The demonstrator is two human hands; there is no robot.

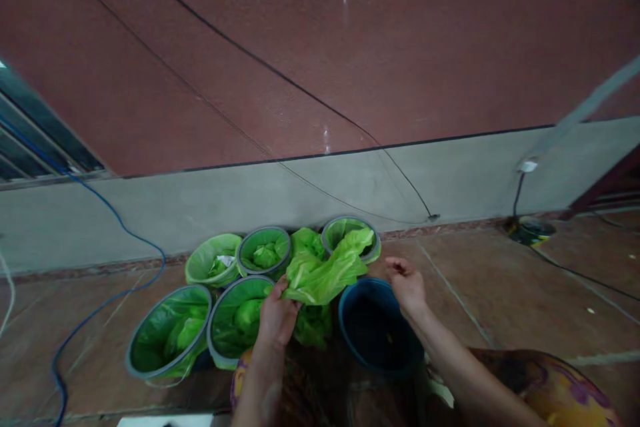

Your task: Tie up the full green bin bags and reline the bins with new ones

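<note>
1 green bag (pixel 325 273) in left hand (pixel 277 319)

Single head-worn view, facing forward and down, close above the left hand (pixel 277 320) gripping a green bag (pixel 325 273), wall (pixel 320 47) beyond

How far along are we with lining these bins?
Done: five bins hold green liners. In hand: left hand grips a loose green bag; right hand hovers empty by the blue bin. Left: that blue bin looks unlined.
</note>
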